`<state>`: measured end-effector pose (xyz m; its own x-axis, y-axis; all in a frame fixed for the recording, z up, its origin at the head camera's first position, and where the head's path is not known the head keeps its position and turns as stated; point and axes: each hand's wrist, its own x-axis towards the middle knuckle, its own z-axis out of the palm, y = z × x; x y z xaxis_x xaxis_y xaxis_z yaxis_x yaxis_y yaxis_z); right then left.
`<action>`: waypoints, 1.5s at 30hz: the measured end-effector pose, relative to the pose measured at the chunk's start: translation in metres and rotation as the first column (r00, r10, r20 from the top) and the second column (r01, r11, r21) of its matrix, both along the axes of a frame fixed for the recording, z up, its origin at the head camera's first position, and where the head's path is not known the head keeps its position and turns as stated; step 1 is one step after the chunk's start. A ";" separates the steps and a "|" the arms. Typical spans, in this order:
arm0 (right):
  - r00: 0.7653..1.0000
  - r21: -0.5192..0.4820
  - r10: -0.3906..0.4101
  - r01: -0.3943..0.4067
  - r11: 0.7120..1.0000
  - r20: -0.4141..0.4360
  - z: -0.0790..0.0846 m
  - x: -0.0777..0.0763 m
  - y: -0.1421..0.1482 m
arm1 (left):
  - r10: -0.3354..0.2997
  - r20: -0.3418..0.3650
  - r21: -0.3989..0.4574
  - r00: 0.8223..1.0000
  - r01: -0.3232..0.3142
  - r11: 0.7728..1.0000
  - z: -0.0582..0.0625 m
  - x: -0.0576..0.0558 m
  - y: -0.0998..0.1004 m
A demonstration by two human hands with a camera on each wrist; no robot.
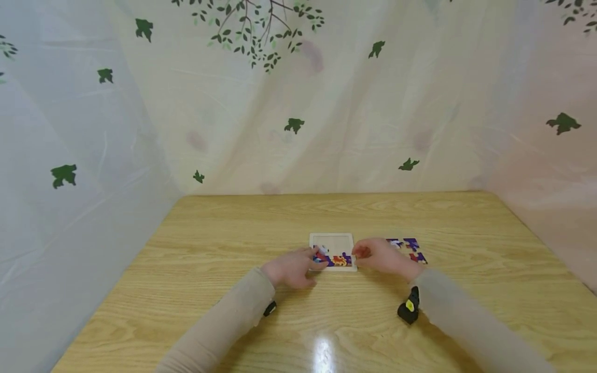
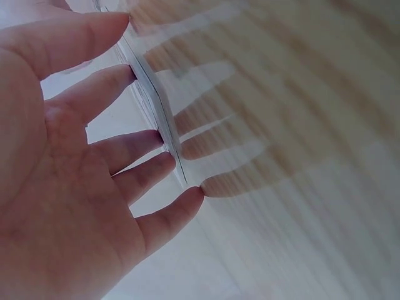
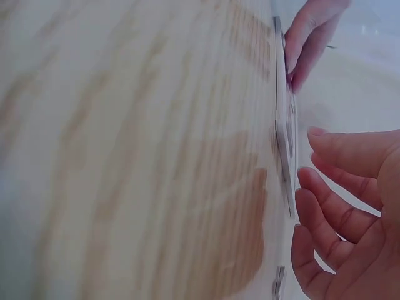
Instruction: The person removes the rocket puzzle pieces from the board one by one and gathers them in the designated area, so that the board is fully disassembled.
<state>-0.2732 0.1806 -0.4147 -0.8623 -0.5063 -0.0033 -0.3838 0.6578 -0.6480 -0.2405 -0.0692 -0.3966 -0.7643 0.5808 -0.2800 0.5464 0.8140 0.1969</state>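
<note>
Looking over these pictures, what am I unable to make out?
1. Head view: the left hand covers part of the joined puzzle pieces in the puzzle tray; their picture is too small to read.
2. Head view: the right hand blocks part of the loose puzzle pieces.
3. Both wrist views: the tray shows edge-on, hiding its picture side.
4. Whether the right hand pinches a piece: too small in the head view.
</note>
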 end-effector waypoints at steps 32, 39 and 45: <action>1.000 0.023 -0.001 0.001 1.000 0.006 0.006 -0.015 -0.054 | -0.044 0.001 0.041 0.999 0.044 0.998 0.002 0.002 -0.007; 1.000 0.037 -0.023 0.022 0.999 0.018 0.008 -0.015 -0.060 | -0.031 0.016 0.026 0.999 0.030 0.999 0.001 0.003 -0.007; 1.000 0.062 0.002 -0.002 0.998 -0.014 0.007 -0.016 -0.064 | -0.014 0.046 0.035 0.999 0.013 0.999 0.000 0.004 -0.008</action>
